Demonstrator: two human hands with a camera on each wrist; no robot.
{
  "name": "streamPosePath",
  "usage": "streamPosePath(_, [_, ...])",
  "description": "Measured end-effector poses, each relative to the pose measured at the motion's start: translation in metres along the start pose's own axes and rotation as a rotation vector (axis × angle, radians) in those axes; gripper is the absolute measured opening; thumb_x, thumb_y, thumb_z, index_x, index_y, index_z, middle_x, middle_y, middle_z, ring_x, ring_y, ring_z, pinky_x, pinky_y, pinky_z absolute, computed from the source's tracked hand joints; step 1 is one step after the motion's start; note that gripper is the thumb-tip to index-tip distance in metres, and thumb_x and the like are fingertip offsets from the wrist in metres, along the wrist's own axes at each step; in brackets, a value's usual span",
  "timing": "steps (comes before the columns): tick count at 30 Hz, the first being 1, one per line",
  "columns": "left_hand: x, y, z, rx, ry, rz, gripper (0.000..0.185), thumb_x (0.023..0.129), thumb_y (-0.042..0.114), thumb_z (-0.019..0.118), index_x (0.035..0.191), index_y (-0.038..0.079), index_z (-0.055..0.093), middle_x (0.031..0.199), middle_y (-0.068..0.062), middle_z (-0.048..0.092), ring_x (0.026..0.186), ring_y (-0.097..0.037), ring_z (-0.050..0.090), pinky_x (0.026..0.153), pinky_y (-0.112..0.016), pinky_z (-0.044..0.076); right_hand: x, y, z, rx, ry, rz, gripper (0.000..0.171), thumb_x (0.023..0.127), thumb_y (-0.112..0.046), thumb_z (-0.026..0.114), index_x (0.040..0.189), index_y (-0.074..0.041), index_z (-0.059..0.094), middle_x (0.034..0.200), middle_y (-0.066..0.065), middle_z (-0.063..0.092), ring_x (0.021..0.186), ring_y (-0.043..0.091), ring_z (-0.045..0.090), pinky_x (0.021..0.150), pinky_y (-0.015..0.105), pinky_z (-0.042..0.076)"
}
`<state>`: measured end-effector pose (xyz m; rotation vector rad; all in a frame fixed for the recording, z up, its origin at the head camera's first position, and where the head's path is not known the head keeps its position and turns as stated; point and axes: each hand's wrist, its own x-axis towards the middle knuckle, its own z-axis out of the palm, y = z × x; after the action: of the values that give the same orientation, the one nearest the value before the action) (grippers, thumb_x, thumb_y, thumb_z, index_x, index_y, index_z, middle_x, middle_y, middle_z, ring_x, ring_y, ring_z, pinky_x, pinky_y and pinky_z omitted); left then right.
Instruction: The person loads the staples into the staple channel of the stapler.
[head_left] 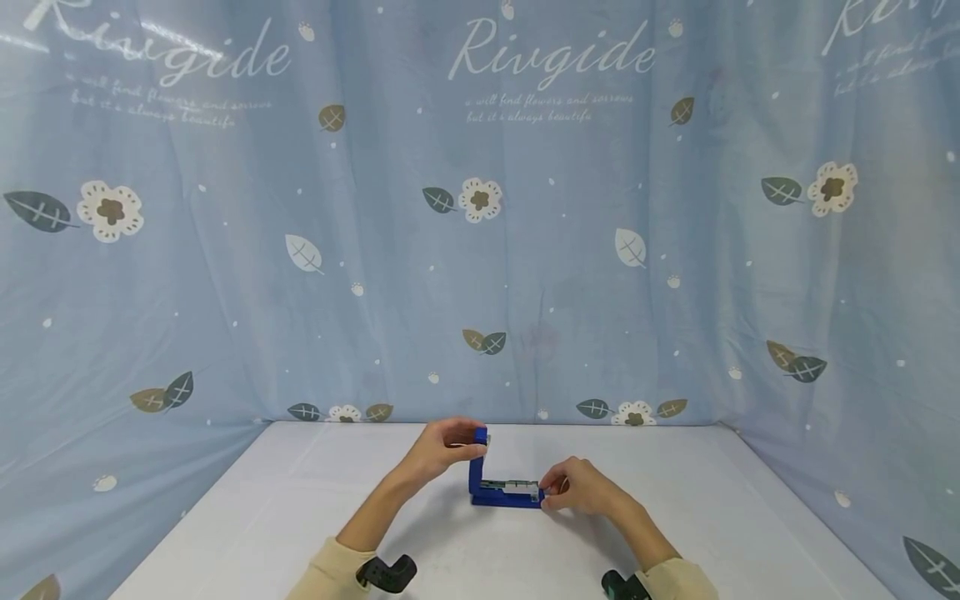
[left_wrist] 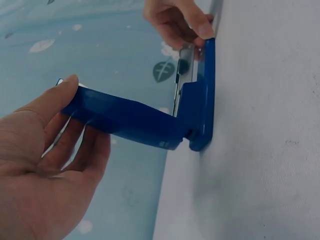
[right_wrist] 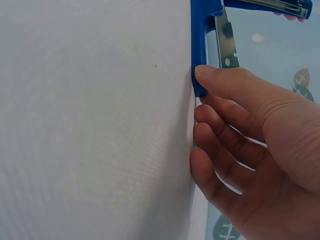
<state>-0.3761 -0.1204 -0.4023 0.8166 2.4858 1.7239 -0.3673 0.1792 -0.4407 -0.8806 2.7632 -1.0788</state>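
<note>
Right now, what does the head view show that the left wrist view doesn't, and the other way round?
Only the head view: the whole white table, the blue flowered curtain on all sides, both cream sleeves, and the stapler opened into an L, its arm upright.

Only the left wrist view: close up, the left hand pinching the tip of the raised arm between thumb and fingers, and the hinge joining arm to base.

Both: the blue stapler with its base flat on the table, the left hand on the raised arm, and the right hand at the base's far end by the metal staple rail.
</note>
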Motion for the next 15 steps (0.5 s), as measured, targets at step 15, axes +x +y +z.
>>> streamPosePath(15, [0.014,0.001,0.026,0.059,-0.057,0.062,0.035,0.089,0.029,0.073,0.121,0.017,0.067,0.112,-0.004,0.071,0.102,-0.015,0.066,0.088,-0.026,0.056,0.002,0.000,0.000,-0.010,-0.003,0.018,0.023,0.079,-0.015,0.080,0.099,-0.004,0.073,0.079,-0.002,0.065,0.069,0.006,0.054,0.062,0.019,0.045])
